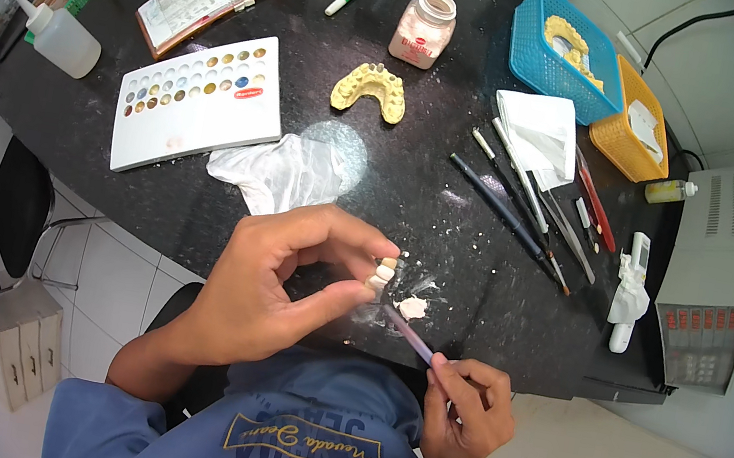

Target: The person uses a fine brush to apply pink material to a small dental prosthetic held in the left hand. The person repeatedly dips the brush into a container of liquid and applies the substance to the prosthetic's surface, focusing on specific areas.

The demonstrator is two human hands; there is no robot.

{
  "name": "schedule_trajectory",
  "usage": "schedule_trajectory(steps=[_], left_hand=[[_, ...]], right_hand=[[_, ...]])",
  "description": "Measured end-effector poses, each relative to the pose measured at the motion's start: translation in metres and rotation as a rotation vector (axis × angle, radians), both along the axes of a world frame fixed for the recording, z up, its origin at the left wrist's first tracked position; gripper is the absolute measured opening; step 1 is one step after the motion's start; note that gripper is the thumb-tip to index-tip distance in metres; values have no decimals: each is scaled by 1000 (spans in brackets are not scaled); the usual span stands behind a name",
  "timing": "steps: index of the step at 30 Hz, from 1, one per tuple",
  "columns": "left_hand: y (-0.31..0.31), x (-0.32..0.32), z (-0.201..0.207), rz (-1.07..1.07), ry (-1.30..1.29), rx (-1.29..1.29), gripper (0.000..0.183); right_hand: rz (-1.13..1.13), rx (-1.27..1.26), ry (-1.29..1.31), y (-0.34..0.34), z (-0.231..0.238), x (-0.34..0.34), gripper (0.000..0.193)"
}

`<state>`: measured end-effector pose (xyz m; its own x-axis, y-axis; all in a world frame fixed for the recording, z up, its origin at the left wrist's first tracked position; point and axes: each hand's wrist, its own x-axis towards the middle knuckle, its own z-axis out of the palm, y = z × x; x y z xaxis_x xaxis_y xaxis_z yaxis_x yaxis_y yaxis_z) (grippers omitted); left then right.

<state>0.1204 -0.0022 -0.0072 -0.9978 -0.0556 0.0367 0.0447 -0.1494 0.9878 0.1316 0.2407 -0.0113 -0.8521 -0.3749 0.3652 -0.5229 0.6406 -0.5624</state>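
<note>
My left hand (281, 278) pinches a small dental bridge (382, 273) between thumb and forefinger; it looks like a few joined off-white teeth with a tan end. Held like a pen in my right hand (467, 416) is a slim tool with a purplish handle (412, 337), perhaps a brush. Its far end points up and left, close below the bridge; whether the two touch I cannot tell. Beside that end, a small heap of whitish powder (411, 308) lies on the black table. Farther back stands a yellow dental cast (369, 94) with several grey stumps.
A white palette (199, 104) with several coloured wells lies at left, near a crumpled tissue (284, 172). An open powder jar (422, 33) stands behind the cast. Brushes and instruments (510, 214) spread at right, before a blue basket (565, 63) and a yellow basket (631, 128).
</note>
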Motion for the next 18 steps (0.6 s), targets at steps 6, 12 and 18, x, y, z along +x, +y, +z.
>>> schedule_trajectory(steps=[6, 12, 18], left_hand=[[0, 1, -2, 3, 21, -3, 30], [0, 1, -1, 3, 17, 0, 30], [0, 1, -3, -2, 15, 3, 30]], right_hand=[[-96, -45, -30, -6, -5, 12, 31], [-145, 23, -56, -10, 1, 11, 30], [-179, -10, -92, -2, 6, 10, 30]])
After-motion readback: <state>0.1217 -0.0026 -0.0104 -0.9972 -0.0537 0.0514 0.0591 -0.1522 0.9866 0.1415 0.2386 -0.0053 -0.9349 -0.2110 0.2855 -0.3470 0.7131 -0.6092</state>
